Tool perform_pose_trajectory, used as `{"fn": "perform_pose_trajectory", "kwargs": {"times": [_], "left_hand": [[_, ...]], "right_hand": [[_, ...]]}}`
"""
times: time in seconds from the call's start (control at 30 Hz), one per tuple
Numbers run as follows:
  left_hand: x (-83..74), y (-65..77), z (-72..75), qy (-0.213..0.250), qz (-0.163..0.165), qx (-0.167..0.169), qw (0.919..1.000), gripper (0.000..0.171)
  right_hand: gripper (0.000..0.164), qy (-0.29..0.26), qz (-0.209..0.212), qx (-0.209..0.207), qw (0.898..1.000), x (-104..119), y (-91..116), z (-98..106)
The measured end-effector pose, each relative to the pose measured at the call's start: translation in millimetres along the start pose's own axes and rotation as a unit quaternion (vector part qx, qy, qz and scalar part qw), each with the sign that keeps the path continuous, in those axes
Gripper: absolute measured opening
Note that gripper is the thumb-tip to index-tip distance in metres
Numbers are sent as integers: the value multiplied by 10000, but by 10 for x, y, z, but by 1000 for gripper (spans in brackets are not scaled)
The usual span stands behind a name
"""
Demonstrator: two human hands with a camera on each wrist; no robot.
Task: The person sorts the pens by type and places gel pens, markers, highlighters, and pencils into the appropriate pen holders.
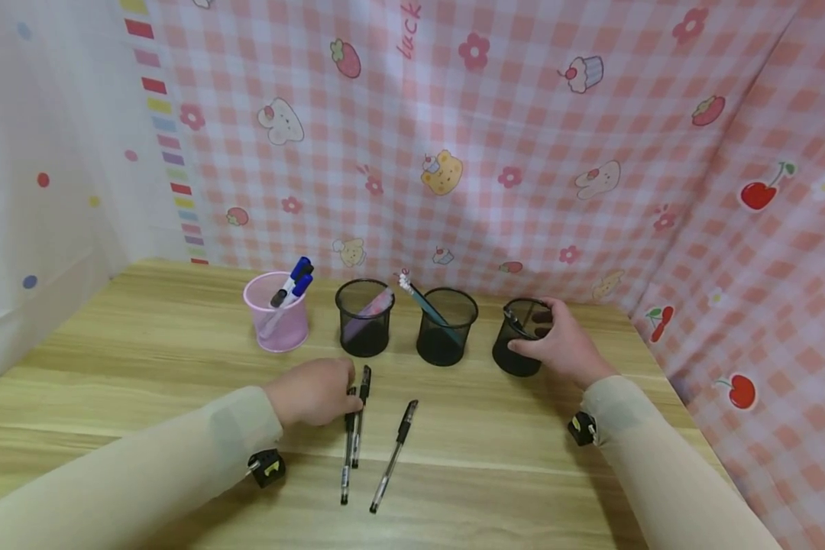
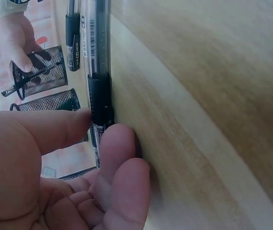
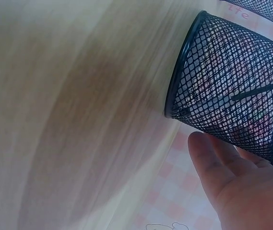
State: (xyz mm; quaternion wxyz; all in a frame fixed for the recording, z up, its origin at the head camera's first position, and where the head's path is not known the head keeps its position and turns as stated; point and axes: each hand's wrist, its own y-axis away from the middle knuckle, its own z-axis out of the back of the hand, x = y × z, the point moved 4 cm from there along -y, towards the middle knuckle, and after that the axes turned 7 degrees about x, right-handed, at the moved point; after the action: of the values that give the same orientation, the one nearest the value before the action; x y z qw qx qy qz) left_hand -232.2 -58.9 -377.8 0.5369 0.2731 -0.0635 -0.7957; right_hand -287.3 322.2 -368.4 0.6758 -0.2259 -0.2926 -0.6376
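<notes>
My left hand (image 1: 315, 391) pinches a black-capped gel pen (image 1: 347, 458) near its cap, with the pen lying on the wooden table. Close beside it lies a second gel pen (image 1: 362, 409), and a third gel pen (image 1: 393, 458) rests slightly apart to the right. In the left wrist view, the thumb and fingertips meet the pen's black section (image 2: 99, 96) from two sides. At the right, my right hand (image 1: 567, 347) holds a black mesh pen holder (image 1: 517, 355), thumb in front and fingers around the far side. One dark pen (image 3: 254, 91) shows through its mesh.
Left of that holder stand a black mesh holder (image 1: 440, 347) with a teal, white-topped pencil (image 1: 429, 309), another black holder (image 1: 364, 344) with a pinkish-purple item, and a pink holder (image 1: 280, 332) with several markers. A checked curtain (image 1: 399, 153) hangs behind the table (image 1: 144, 336).
</notes>
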Motion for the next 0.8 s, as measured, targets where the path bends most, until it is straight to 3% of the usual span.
{"fn": "perform_pose_trajectory", "kwargs": {"times": [0.2, 0.67, 0.8], "left_hand": [[2, 8, -10, 272, -8, 27, 9996, 26], [-28, -5, 0, 8, -9, -108, 9999, 17], [-41, -8, 18, -218, 15, -204, 9996, 25]], "right_hand": [[112, 50, 15, -15, 10000, 0, -1, 3], [114, -90, -27, 47, 9999, -2, 15, -7], [114, -92, -17, 48, 9999, 0, 11, -6]]}}
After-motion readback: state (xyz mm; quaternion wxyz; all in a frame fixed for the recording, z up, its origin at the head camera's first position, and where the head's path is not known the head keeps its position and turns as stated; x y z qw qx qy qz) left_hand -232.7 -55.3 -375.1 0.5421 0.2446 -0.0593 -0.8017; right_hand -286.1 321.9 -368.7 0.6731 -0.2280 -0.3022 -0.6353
